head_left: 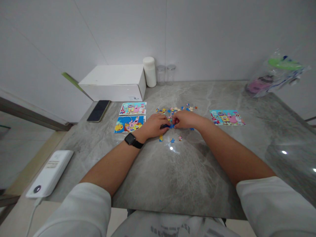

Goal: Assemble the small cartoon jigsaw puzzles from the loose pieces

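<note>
My left hand, with a black watch on its wrist, and my right hand meet over the middle of a grey marble table. Their fingertips pinch small blue puzzle pieces between them on the tabletop. Several loose coloured puzzle pieces lie scattered just beyond the hands, and a few more lie nearer to me. Two finished cartoon puzzle pictures lie left of my left hand. A third cartoon picture lies to the right of my right hand.
A white box, a white cylinder and two clear jars stand at the back against the wall. A dark phone lies at the left. A white power bank rests near the left edge. A plastic bag sits back right.
</note>
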Available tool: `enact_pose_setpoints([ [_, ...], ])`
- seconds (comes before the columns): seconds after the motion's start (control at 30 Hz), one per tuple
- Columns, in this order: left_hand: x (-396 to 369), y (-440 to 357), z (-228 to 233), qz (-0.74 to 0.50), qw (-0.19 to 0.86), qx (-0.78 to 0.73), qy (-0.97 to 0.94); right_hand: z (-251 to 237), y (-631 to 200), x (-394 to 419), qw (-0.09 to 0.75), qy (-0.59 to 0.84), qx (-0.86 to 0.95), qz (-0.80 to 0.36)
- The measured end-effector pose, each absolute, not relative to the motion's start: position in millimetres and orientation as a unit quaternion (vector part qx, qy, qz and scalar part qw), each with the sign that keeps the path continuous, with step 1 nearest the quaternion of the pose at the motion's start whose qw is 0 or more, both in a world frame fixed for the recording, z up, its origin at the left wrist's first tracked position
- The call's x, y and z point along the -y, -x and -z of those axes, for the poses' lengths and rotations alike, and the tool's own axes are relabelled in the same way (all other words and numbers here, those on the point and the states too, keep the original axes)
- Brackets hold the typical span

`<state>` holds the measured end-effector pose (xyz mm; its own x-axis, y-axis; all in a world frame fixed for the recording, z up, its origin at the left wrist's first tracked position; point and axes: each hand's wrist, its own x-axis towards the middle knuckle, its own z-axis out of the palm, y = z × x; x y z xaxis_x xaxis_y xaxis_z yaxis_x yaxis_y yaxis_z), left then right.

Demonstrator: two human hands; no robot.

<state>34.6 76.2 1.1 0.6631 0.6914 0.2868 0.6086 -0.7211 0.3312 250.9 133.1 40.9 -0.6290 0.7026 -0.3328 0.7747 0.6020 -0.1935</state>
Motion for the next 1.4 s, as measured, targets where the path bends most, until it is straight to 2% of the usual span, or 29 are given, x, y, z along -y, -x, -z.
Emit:
enact_pose_setpoints([
  [1.4,-80.9,-39.4,7.4,-0.203,0.117,-0.367,-0.900,-42.7,-249.3,-130.5,0.104,-0.415,-0.891,0.151],
])
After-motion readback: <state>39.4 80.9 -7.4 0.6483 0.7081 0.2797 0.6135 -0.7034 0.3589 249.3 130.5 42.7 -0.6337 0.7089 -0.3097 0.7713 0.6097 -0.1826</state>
